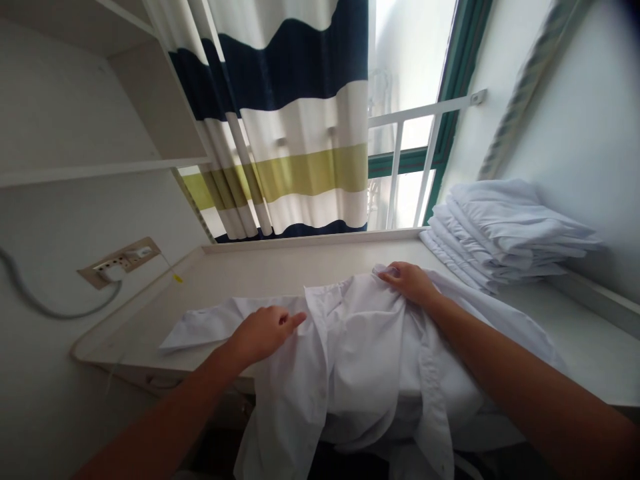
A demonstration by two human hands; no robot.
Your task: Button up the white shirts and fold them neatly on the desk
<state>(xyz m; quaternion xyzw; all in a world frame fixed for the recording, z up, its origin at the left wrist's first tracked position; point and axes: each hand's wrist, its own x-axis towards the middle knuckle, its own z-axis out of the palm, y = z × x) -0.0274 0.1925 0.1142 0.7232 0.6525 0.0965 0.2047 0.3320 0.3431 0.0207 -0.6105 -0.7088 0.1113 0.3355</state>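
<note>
A white long-sleeved shirt [365, 333] lies open-fronted and rumpled across the desk, its lower part hanging over the front edge. One sleeve [203, 325] stretches out to the left; the other side spreads to the right beneath my right forearm. My left hand [267, 330] rests on the left shoulder area of the shirt, with fingers curled into the cloth and thumb pointing right. At the upper edge, near the collar, my right hand [407, 280] pinches the fabric between thumb and fingers. The fingertips of both hands are partly hidden.
Folded white garments [505, 230] are stacked at the desk's right rear. The pale desk [280, 260] meets a window with a striped curtain [305, 120] and white rail [425, 110]. A socket strip [123, 260] with a grey cable is on the left wall, below a shelf [100, 172].
</note>
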